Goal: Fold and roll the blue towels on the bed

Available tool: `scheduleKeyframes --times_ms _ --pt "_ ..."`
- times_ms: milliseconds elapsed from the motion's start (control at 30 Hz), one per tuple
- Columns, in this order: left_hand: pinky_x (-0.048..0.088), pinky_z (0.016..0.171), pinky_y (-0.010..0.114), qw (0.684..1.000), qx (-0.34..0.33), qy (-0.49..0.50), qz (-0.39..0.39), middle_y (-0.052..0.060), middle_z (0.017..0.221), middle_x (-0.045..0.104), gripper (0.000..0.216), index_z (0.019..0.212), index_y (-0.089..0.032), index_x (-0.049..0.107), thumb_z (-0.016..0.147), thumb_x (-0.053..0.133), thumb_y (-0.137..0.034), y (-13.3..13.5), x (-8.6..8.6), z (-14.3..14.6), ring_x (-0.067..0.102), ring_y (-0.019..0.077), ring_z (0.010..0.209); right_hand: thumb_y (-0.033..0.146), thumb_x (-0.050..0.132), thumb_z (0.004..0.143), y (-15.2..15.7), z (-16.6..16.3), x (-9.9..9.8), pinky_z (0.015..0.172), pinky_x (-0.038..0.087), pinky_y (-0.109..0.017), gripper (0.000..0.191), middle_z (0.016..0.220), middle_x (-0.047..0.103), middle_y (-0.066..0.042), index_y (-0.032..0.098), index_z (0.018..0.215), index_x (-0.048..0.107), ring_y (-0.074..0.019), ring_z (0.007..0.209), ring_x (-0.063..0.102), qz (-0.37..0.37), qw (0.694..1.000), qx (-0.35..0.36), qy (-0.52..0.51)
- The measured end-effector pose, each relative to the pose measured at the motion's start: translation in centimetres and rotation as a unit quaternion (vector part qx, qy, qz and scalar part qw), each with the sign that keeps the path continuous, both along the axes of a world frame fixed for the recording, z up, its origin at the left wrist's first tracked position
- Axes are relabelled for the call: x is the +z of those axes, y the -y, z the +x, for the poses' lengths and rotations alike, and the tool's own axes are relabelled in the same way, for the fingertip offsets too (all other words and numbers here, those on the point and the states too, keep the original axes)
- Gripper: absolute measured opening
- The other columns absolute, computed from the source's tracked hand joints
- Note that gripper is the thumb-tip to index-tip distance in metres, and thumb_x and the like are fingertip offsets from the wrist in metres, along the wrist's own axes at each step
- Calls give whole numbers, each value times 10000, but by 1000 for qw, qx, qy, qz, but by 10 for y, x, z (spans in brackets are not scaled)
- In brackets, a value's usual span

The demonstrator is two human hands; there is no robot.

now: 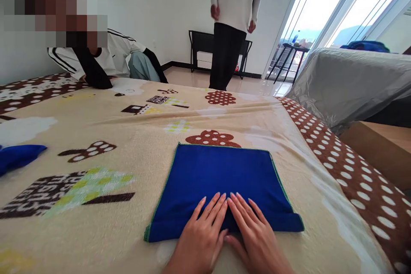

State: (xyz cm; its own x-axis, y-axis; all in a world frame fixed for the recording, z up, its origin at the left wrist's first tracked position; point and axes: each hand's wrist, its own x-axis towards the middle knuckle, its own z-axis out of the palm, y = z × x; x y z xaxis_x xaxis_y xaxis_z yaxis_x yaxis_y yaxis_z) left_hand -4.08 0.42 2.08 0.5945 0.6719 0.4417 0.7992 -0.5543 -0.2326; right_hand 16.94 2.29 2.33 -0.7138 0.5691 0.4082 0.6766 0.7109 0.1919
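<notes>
While both palms lie flat on it, the blue cloth (pixel 221 175) is spread as a neat folded rectangle on the bed's patterned blanket (pixel 128 137), its green-stitched edge showing along the left and far sides. The left hand (pixel 201 233) is open, fingers stretched forward and close together, resting on the near part of the cloth. The right hand (pixel 253 233) is open in the same way, just beside the left, so that the two index fingers almost touch at the middle of the cloth. Neither hand grips anything. The near edge of the cloth runs under both hands, and its near right corner looks slightly rolled.

Well to the left of the left hand, at the frame's edge, lies a second blue cloth (pixel 17 156), bunched up. Far beyond the hands, across the bed, a person in a striped white jacket (pixel 93 70) leans onto the blanket, and a standing person (pixel 234 8) in a white top and dark trousers is on the floor behind. To the right of the right hand, past the bed's dotted border, is a grey cover (pixel 346 81) draped over furniture.
</notes>
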Motion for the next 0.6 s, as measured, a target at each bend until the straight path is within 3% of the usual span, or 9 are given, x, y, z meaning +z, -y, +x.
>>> scheduleKeyframes --times_ms 100,333,500,600 --pt "484 1043 304 999 -41 -11 -27 23 1458 561 538 1450 -158 484 970 514 -398 -1 1 -26 536 180 1331 369 546 939 -6 27 -5 1018 515 -351 624 1528 441 -43 104 1491 424 -204 1354 511 -30 998 45 39" --pt "516 1023 269 996 -44 33 -64 26 1346 655 489 1413 -196 528 933 586 -270 24 6 -123 629 162 1221 340 608 940 0 139 -18 993 523 -306 537 1405 592 -5 213 1450 500 -198 1240 604 -67 997 -23 -24" --pt "529 985 257 988 -13 126 -93 6 1249 703 439 1357 -258 561 921 614 -269 34 -6 -161 633 156 1184 364 576 962 1 174 -26 966 531 -312 475 1365 622 17 256 1422 524 -195 1214 613 -68 995 -65 -39" --pt "503 973 271 986 17 152 -70 -13 1203 713 390 1314 -284 593 924 598 -272 42 -11 -168 618 163 1176 376 548 972 3 179 -31 945 525 -318 437 1351 628 6 259 1393 547 -203 1217 602 -51 992 -86 -72"
